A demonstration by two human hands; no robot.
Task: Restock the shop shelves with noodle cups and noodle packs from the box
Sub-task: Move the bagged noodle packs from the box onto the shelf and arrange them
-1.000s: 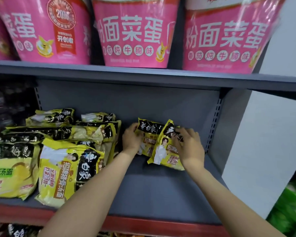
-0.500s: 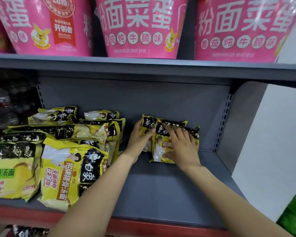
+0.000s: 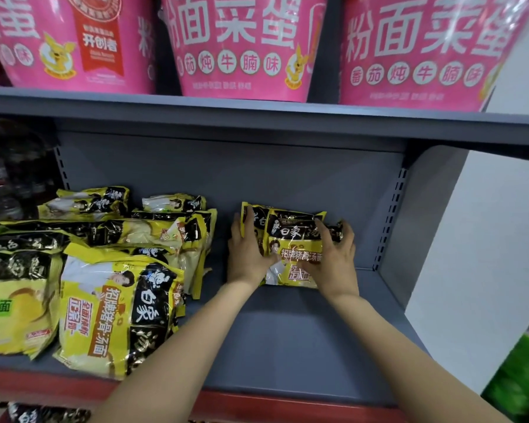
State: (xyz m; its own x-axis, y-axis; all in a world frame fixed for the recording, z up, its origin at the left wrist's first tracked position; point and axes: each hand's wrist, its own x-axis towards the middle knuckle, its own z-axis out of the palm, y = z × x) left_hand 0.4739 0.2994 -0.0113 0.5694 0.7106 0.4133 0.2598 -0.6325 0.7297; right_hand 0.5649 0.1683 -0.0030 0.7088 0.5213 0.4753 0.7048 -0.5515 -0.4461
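Two hands squaring up noodle packs at the shelf's back edge.
Three pink noodle cups sitting on the upper shelf; the held noodle packs overlapping, count unclear. Left hand pressing the left side, fingers mostly straight; right hand curling over the right side, gripping. Piled packs lying toward the lower shelf's left edge.

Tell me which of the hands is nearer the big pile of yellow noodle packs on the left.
Left. The left hand sits between the pile and the small noodle packs; the right hand is on their far side.
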